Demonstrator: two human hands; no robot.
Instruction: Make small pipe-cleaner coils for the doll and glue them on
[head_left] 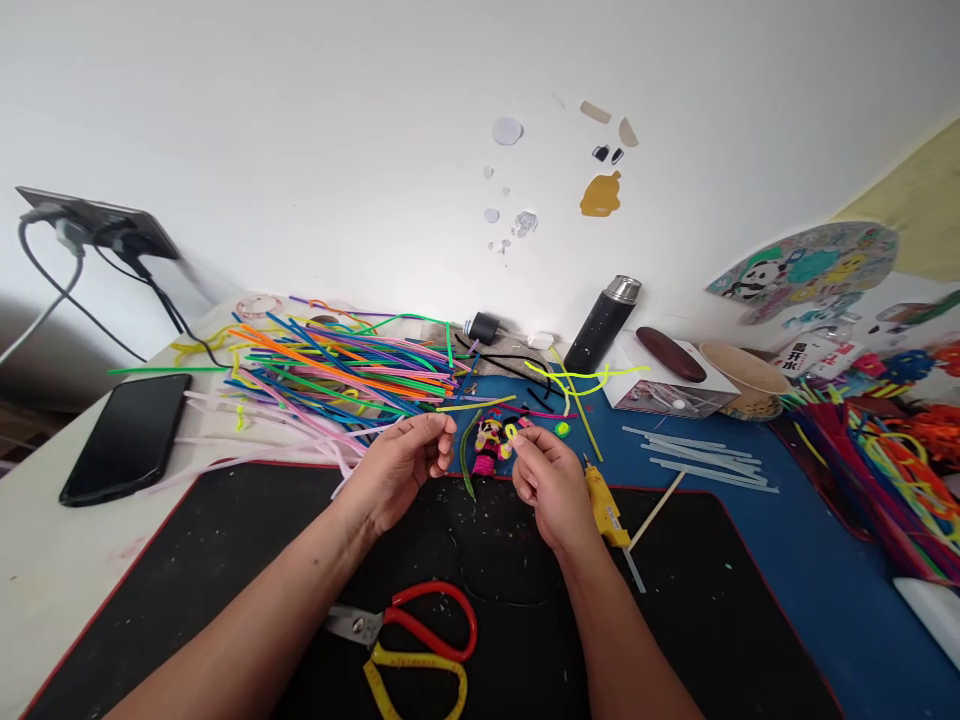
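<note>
Nearest: scissors (405, 659) with one red and one yellow handle lie on the black mat (240, 520), blades toward the left forearm. Yellow glue gun (606, 505) sits just right of the right wrist, nozzle pointing far.

Both hands are up at the mat's far edge, well apart from each other. Right hand (551, 490): thumb and forefinger pinch a small yellow ring (511, 432). Left hand (405, 465): thumb and forefinger meet, other fingers curled; can't tell if anything is gripped. A thin yellow stem (480, 404) runs right from near its fingertips, held or lying behind, unclear.

Key relation: small figure (490, 445) is between the hands, left of the right fingertips and just beside the ring; right hand is nearer. Its long axis runs near to far, pink end near. Contact with the ring can't be made out. Curved green strip (469, 455) is just left of it.

Farther: pile of coloured pipe cleaners (352, 365) at left, black flask (604, 325) by the wall at right.
</note>
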